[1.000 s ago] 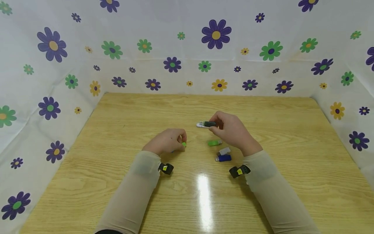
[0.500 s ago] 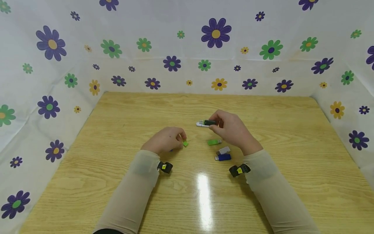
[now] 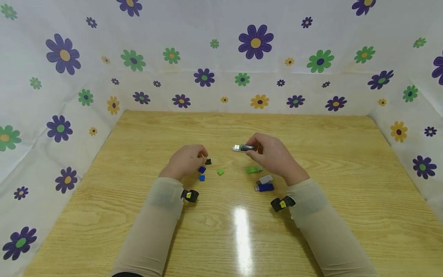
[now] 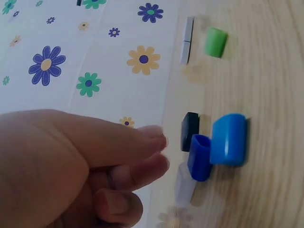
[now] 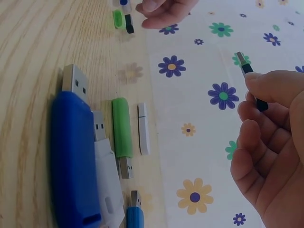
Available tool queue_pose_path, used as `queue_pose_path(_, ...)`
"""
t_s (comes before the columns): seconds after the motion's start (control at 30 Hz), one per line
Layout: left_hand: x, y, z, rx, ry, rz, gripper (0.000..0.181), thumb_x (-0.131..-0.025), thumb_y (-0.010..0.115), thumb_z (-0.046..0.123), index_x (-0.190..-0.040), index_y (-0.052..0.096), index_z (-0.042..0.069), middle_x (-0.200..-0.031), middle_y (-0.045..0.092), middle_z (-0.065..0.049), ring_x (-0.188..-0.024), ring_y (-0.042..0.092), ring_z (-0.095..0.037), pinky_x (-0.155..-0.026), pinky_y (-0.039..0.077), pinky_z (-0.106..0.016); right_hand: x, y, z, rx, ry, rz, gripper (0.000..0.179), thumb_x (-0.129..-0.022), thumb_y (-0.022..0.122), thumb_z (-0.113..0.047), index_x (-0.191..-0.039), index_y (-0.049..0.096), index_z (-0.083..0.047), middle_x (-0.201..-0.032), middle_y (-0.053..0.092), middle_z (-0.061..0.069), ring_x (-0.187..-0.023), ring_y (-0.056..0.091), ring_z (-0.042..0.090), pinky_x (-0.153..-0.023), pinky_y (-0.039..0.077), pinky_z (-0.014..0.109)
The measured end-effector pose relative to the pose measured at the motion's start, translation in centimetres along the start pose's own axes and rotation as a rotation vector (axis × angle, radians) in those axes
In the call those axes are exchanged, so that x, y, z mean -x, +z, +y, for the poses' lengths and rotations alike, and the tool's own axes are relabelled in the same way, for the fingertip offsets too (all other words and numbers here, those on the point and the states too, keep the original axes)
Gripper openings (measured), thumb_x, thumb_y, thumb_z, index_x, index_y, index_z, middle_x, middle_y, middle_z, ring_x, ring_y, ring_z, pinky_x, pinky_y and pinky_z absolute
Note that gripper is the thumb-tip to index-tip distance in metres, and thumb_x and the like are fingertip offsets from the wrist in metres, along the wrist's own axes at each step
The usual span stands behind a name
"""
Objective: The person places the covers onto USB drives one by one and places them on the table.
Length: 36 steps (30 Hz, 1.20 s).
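Observation:
Between thumb and fingers, my right hand (image 3: pixel 273 154) pinches a black USB stick (image 3: pixel 247 147), its metal plug bare and pointing left. My left hand (image 3: pixel 185 161) hovers beside a black cap (image 3: pixel 208 162); in the left wrist view its thumb and fingers are loosely bent, with nothing between them. Close by lie a dark blue cap (image 4: pixel 200 157), a light blue cap (image 4: pixel 229 140) and a whitish cap (image 4: pixel 185 185). A green cap (image 3: pixel 220 172) lies apart, to their right. The whitish cap is hidden in the head view.
Under the right hand lie a green USB stick (image 3: pixel 254 169), a white one (image 3: pixel 265 179) and a dark blue one (image 3: pixel 265 187). The right wrist view adds a light blue stick (image 5: pixel 135 217) and a slim white stick (image 5: pixel 144 129). Flowered cloth (image 3: pixel 221 57) walls the wooden table.
My left hand has let go of the green cap and shifted left and slightly back, baring the black and blue caps. The right hand stays in place, the black USB stick slightly turned.

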<state>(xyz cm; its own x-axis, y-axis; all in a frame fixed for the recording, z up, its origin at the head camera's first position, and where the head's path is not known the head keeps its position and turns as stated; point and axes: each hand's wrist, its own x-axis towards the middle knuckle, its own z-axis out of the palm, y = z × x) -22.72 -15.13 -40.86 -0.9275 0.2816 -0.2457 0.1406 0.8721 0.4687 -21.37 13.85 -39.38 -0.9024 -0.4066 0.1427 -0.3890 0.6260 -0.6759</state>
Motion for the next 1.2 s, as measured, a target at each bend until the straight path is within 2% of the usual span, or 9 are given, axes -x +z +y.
queue_pose_path(0.1, -0.2, 0.3, 0.4, -0.088, 0.001, -0.002, 0.028, -0.101, 0.064, 0.023, -0.126, 0.068, 0.011, -0.115, 0.067, -0.007, -0.097, 0.062, -0.023, -0.084, 0.052, -0.043, 0.0, 0.1, 0.1, 0.002, -0.001, -0.002, 0.01, -0.099, 0.069, -0.022, -0.107, 0.066, -0.018, -0.084, 0.063, -0.002, -0.069, 0.053, 0.019, -0.059, 0.045, 0.036)
queue_pose_path(0.23, -0.4, 0.8, 1.0, -0.161, -0.008, -0.007, 0.025, -0.098, 0.069, 0.025, -0.12, 0.07, 0.014, -0.113, 0.065, -0.007, -0.094, 0.06, -0.022, -0.083, 0.051, -0.043, -0.1, 0.3, 0.1, 0.011, -0.003, -0.011, 0.011, -0.099, 0.069, -0.023, -0.107, 0.066, -0.018, -0.085, 0.063, -0.002, -0.069, 0.052, 0.019, -0.059, 0.044, 0.035)
queue_pose_path(0.4, -0.4, 1.2, 1.2, -0.162, -0.003, 0.009, 0.011, -0.096, 0.071, 0.02, -0.104, 0.067, 0.013, -0.104, 0.06, -0.006, -0.086, 0.057, -0.022, -0.075, 0.049, -0.041, -0.1, 0.4, 0.1, 0.015, -0.002, -0.014, 0.01, -0.099, 0.069, -0.024, -0.107, 0.066, -0.018, -0.084, 0.063, -0.003, -0.068, 0.052, 0.019, -0.059, 0.044, 0.035)
queue_pose_path(0.57, -0.5, 1.3, 1.4, -0.147, 0.005, 0.047, 0.011, -0.097, 0.07, 0.021, -0.098, 0.063, 0.013, -0.099, 0.055, -0.006, -0.08, 0.054, -0.022, -0.07, 0.046, -0.038, 0.0, 0.3, -0.1, 0.027, -0.014, -0.016, 0.011, -0.099, 0.069, -0.022, -0.108, 0.066, -0.017, -0.084, 0.063, -0.003, -0.068, 0.052, 0.018, -0.059, 0.043, 0.035)
queue_pose_path(0.67, -0.4, 1.2, 1.9, -0.079, 0.02, 0.077, 0.011, -0.101, 0.065, 0.025, -0.103, 0.06, 0.015, -0.103, 0.06, -0.003, -0.078, 0.054, -0.022, -0.07, 0.046, -0.037, 0.1, 0.3, -0.2, 0.037, -0.023, -0.022, 0.013, -0.098, 0.07, -0.022, -0.109, 0.066, -0.017, -0.084, 0.063, -0.003, -0.069, 0.052, 0.019, -0.06, 0.044, 0.035)
queue_pose_path(0.8, -0.1, 0.9, 2.7, 0.102, 0.091, 0.107, 0.011, -0.105, 0.059, 0.029, -0.111, 0.059, 0.019, -0.108, 0.066, 0.002, -0.081, 0.058, -0.021, -0.071, 0.048, -0.038, 0.0, 0.4, 0.0, 0.035, -0.033, -0.024, 0.013, -0.097, 0.072, -0.021, -0.108, 0.066, -0.019, -0.084, 0.063, -0.004, -0.069, 0.053, 0.019, -0.059, 0.046, 0.035)
queue_pose_path(0.93, 0.2, 0.7, 3.4, 0.286, 0.181, 0.08, 0.018, -0.105, 0.058, 0.029, -0.118, 0.064, 0.018, -0.107, 0.067, 0.005, -0.093, 0.064, -0.022, -0.078, 0.052, -0.039, -0.1, 0.5, 0.1, 0.016, -0.037, -0.023, 0.011, -0.097, 0.072, -0.02, -0.105, 0.066, -0.02, -0.083, 0.064, -0.004, -0.069, 0.055, 0.018, -0.06, 0.047, 0.035)
queue_pose_path(1.03, 0.3, 0.8, 3.9, 0.39, 0.212, 0.055, 0.018, -0.106, 0.057, 0.028, -0.119, 0.065, 0.019, -0.107, 0.068, 0.006, -0.094, 0.066, -0.024, -0.08, 0.054, -0.039, 0.0, 0.6, 0.0, -0.002, -0.041, -0.028, 0.01, -0.097, 0.072, -0.02, -0.104, 0.066, -0.019, -0.086, 0.066, -0.005, -0.07, 0.058, 0.017, -0.062, 0.049, 0.035)
queue_pose_path(1.2, 0.5, 0.9, 4.6, 0.452, 0.231, 0.05, 0.016, -0.107, 0.055, 0.024, -0.118, 0.065, 0.02, -0.108, 0.069, 0.002, -0.087, 0.063, -0.021, -0.075, 0.052, -0.042, 0.0, 0.6, -0.2, -0.023, -0.036, -0.038, 0.009, -0.097, 0.072, -0.019, -0.103, 0.066, -0.019, -0.092, 0.069, -0.006, -0.075, 0.062, 0.015, -0.066, 0.051, 0.034)
